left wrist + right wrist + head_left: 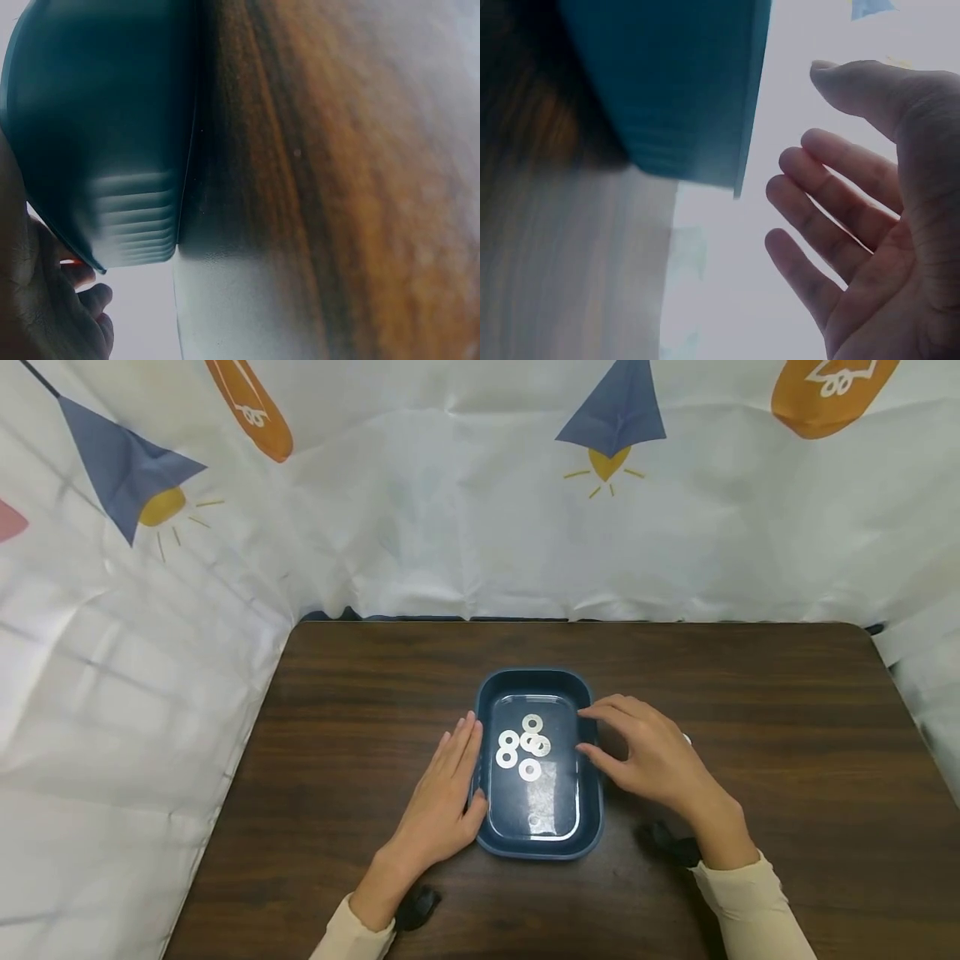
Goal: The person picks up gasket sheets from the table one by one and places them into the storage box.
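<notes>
A dark blue rectangular tray (540, 847) with rounded corners sits on the brown wooden table. Several flat white rings (530, 769), which look like washers, lie grouped in its middle and far part, two of them overlapping. Along the tray's left rim rests my left hand (442, 806), its fingers straight and together. My right hand (648, 752) hovers at the right rim, thumb and fingers spread apart with nothing between them. In the right wrist view, a gap separates the right fingers (829, 195) from the tray's side (682, 97).
The wooden table (375, 693) extends on both sides of the tray. A white curtain (465, 543) with printed lamp shapes hangs behind and to the left of it. Dark wrist devices sit under both forearms, one (417, 907) at the left sleeve.
</notes>
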Motion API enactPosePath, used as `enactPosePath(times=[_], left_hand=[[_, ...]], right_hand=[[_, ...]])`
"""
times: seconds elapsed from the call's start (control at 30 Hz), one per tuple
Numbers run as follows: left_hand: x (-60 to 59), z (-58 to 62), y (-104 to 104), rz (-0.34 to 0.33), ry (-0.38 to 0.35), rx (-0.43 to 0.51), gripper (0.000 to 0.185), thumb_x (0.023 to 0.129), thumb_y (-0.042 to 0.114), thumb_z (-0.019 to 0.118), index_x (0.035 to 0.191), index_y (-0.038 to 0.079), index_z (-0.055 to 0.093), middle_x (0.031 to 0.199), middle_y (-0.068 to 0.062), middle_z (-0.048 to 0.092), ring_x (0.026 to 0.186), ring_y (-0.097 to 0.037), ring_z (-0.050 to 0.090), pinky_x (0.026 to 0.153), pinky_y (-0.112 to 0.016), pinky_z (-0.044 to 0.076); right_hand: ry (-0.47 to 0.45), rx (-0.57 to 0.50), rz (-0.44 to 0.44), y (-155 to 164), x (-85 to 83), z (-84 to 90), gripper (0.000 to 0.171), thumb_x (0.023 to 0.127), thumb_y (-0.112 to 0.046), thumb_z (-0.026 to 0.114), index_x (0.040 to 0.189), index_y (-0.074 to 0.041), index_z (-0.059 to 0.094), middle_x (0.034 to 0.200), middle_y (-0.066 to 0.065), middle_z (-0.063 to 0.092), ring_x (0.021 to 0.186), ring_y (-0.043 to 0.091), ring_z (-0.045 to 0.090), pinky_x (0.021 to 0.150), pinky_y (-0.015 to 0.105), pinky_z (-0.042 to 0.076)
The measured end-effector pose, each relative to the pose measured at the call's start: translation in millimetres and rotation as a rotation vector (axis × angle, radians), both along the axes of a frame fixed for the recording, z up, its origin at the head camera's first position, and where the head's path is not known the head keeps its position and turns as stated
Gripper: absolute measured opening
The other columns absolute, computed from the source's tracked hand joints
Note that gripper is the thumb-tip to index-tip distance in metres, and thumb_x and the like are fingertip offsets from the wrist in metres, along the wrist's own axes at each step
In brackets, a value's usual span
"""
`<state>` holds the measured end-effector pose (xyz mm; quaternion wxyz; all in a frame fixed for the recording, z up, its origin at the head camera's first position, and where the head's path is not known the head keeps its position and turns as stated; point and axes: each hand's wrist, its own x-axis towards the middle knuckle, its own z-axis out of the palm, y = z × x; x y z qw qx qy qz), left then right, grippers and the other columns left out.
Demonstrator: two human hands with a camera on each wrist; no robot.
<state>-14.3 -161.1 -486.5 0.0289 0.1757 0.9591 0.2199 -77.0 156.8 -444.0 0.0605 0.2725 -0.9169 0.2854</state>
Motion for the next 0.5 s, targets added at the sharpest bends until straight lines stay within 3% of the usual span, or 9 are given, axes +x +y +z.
enactPosePath(times=[0.5], left_hand=[[0.7, 0.7, -0.5, 0.003, -0.015, 0.004, 0.095, 0.097, 0.023, 0.060, 0.172, 0.021, 0.001, 0.181, 0.005, -0.002, 0.169, -0.013, 0.001, 0.138, -0.047, 0.015]], right_hand=[[0.041, -0.021, -0.153, 61.9, 15.3, -14.5, 0.046, 0.081, -0.011, 0.088, 0.124, -0.007, 0.073, 0.119, 0.008, 0.074, 0.110, 0.032, 0.069, 0.089, 0.058, 0.057]])
